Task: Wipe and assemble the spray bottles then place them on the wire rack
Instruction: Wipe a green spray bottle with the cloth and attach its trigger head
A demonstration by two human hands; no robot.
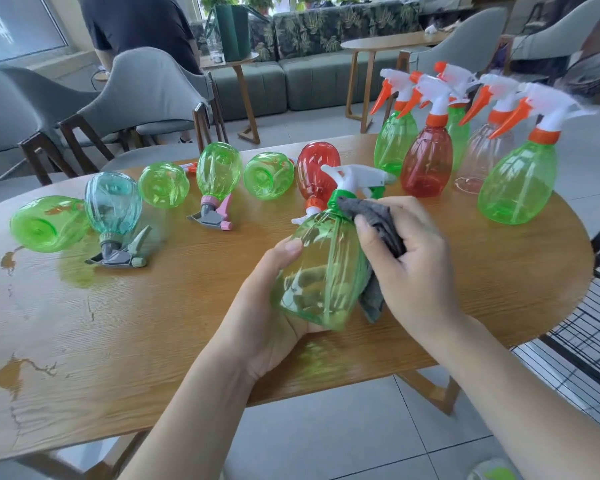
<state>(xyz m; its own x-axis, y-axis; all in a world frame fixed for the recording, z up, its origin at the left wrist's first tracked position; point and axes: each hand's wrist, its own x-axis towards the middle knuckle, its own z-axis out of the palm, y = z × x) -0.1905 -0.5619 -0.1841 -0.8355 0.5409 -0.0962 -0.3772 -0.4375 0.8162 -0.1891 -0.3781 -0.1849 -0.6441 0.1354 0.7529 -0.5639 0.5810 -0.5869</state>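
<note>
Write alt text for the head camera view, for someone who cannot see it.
A person's left hand holds a green spray bottle above a wooden table while the right hand rubs it with a grey cloth. Other bottles lie to the left; five stand upright at the right.

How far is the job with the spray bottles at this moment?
Looks done: five assembled bottles stand upright at the table's far right. In hand: the left hand holds a green bottle while the right hand wipes it with a grey cloth. Left: six bottles lie on the table, and the wire rack shows no bottles.
</note>
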